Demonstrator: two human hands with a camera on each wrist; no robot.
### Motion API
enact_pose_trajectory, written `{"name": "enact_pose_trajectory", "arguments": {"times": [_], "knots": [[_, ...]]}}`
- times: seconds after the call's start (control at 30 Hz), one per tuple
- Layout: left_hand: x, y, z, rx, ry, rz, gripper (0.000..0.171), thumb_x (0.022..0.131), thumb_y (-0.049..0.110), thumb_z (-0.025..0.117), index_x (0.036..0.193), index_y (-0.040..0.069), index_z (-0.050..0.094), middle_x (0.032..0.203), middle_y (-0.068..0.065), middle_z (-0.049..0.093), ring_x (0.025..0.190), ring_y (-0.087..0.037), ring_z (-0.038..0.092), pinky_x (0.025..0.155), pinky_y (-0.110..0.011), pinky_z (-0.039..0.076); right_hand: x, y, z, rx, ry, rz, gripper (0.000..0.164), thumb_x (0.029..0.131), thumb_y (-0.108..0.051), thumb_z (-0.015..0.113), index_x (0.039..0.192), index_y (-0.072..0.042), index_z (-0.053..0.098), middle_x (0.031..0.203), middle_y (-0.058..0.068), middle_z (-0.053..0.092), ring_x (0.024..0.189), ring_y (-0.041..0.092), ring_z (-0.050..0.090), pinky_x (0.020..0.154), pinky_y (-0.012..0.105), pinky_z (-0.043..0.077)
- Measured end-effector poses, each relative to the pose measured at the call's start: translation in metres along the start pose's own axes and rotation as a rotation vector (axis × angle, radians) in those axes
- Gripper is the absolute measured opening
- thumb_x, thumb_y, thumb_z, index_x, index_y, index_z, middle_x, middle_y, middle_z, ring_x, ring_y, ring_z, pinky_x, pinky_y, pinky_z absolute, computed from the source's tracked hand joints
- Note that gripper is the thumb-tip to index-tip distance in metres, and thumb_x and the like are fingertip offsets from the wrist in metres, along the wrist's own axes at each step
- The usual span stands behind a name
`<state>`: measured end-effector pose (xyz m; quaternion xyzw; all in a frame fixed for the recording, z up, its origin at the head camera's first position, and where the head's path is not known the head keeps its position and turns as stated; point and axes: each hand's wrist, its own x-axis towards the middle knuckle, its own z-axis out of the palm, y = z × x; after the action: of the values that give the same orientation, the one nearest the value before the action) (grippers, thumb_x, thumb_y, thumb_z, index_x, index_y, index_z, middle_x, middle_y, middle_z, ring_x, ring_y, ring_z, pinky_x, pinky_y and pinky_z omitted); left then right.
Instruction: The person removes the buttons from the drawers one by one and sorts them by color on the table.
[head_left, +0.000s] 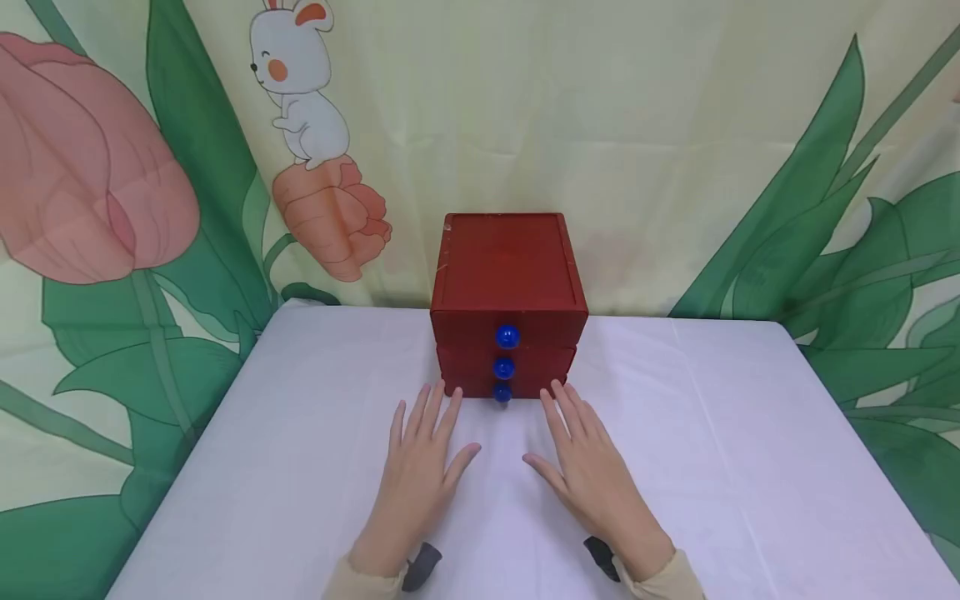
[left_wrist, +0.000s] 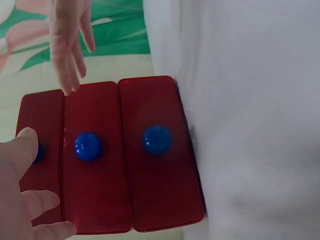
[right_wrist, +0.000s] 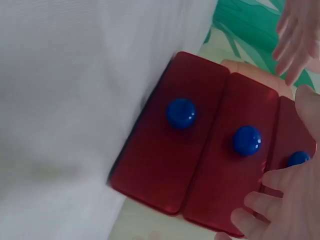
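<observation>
A dark red box of drawers [head_left: 510, 262] stands at the back of the table, its front facing me. Three round blue knobs run down that front: top [head_left: 507, 337], middle [head_left: 504, 368] and bottom [head_left: 502, 392]. All its drawers look closed in the wrist views. My left hand [head_left: 420, 467] is in front of the box's left side, fingers spread and straight, holding nothing. Mirroring it, my right hand [head_left: 588, 467] is in front of the right side, also with straight fingers and nothing in it. Whether any fingertip touches the box I cannot tell.
A white cloth covers the table [head_left: 285, 467]. Behind it hangs a pale yellow curtain [head_left: 630, 150] printed with a rabbit, a carrot, a pink tulip and green leaves. The box stands close to this curtain. Dark bands [head_left: 422, 567] sit at both wrists.
</observation>
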<state>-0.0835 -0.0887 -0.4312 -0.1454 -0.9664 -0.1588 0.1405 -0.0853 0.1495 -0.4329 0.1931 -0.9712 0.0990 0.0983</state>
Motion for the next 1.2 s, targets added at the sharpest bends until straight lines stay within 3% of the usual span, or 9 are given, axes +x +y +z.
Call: {"name": "enact_pose_trajectory", "arguments": {"times": [0.3, 0.6, 0.83, 1.0, 1.2], "knots": [[0.011, 0.001, -0.014, -0.104, 0.044, 0.01, 0.069, 0.099, 0.044, 0.056, 0.155, 0.011, 0.033, 0.16, -0.013, 0.033, 0.147, -0.031, 0.03, 0.12, -0.056, 0.023, 0.008, -0.011, -0.01, 0.132, 0.067, -0.04, 0.083, 0.096, -0.052, 0.056, 0.159, -0.011, 0.02, 0.164, 0.008, 0.022, 0.148, 0.029, 0.027, 0.116, 0.05, 0.034], [0.028, 0.004, -0.03, -0.298, 0.208, 0.039, 0.062, 0.097, 0.032, 0.063, 0.151, 0.011, 0.041, 0.156, -0.009, 0.04, 0.137, -0.031, 0.045, 0.11, -0.053, 0.041, 0.024, -0.023, -0.015, 0.403, 0.149, -0.027, 0.069, 0.1, -0.042, 0.056, 0.156, -0.013, 0.029, 0.161, 0.003, 0.028, 0.146, 0.021, 0.032, 0.111, 0.047, 0.041], [0.04, 0.001, -0.037, -0.321, 0.296, 0.039, 0.055, 0.097, 0.028, 0.064, 0.146, 0.009, 0.047, 0.151, -0.009, 0.046, 0.136, -0.028, 0.047, 0.108, -0.048, 0.044, 0.036, -0.029, -0.013, 0.482, 0.176, -0.023, 0.066, 0.1, -0.04, 0.057, 0.153, -0.01, 0.033, 0.156, 0.005, 0.033, 0.142, 0.021, 0.038, 0.111, 0.045, 0.041], [0.05, -0.003, -0.042, -0.351, 0.387, 0.058, 0.05, 0.097, 0.025, 0.064, 0.142, 0.009, 0.052, 0.146, -0.008, 0.051, 0.134, -0.024, 0.049, 0.108, -0.044, 0.046, 0.049, -0.033, -0.016, 0.626, 0.193, -0.001, 0.061, 0.101, -0.038, 0.056, 0.15, -0.008, 0.037, 0.147, 0.007, 0.041, 0.129, 0.025, 0.052, 0.105, 0.044, 0.048], [0.057, -0.003, -0.044, -0.417, 0.432, 0.054, 0.047, 0.097, 0.022, 0.063, 0.141, 0.01, 0.054, 0.146, -0.007, 0.05, 0.134, -0.021, 0.048, 0.109, -0.041, 0.045, 0.06, -0.037, -0.016, 0.782, 0.19, 0.039, 0.054, 0.103, -0.035, 0.052, 0.147, -0.006, 0.04, 0.139, 0.01, 0.048, 0.121, 0.024, 0.056, 0.101, 0.045, 0.051]]}}
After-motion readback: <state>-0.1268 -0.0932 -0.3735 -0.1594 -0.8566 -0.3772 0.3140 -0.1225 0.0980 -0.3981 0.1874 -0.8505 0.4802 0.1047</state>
